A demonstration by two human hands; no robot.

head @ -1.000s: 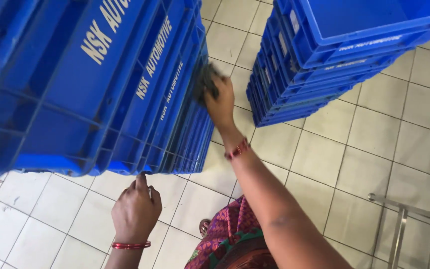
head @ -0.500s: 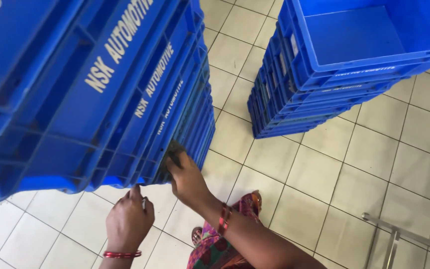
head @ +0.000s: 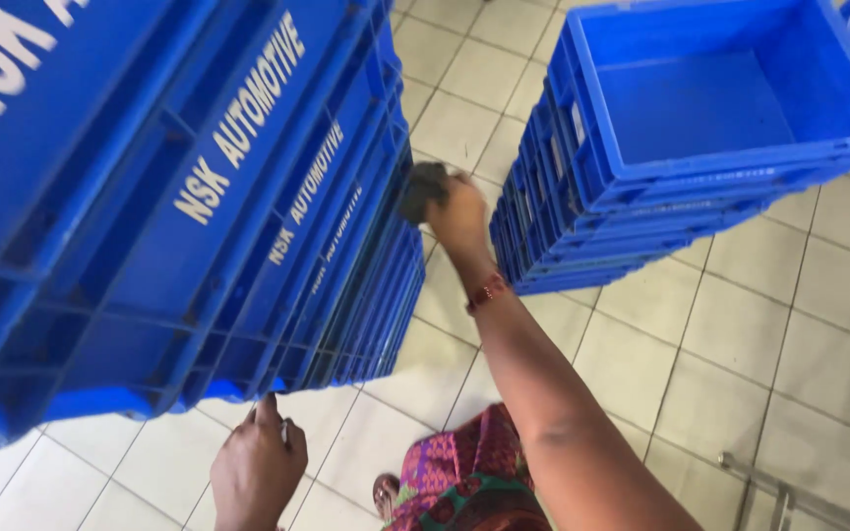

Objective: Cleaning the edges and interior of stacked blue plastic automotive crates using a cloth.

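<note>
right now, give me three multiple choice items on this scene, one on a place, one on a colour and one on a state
1. Where is the right hand?
A. against the side of the near stack of crates
B. inside the top crate of the far stack
C. flat on the floor

2. What colour are the crates?
A. red
B. blue
C. grey

3. What is in the top crate of the far stack?
A. folded rags
B. metal parts
C. nothing that shows

Answers:
1. A, the right hand presses a dark cloth to the near stack's side, while the left hand is at its lower edge.
2. B, both stacks are blue.
3. C, its bare blue bottom shows.
</note>
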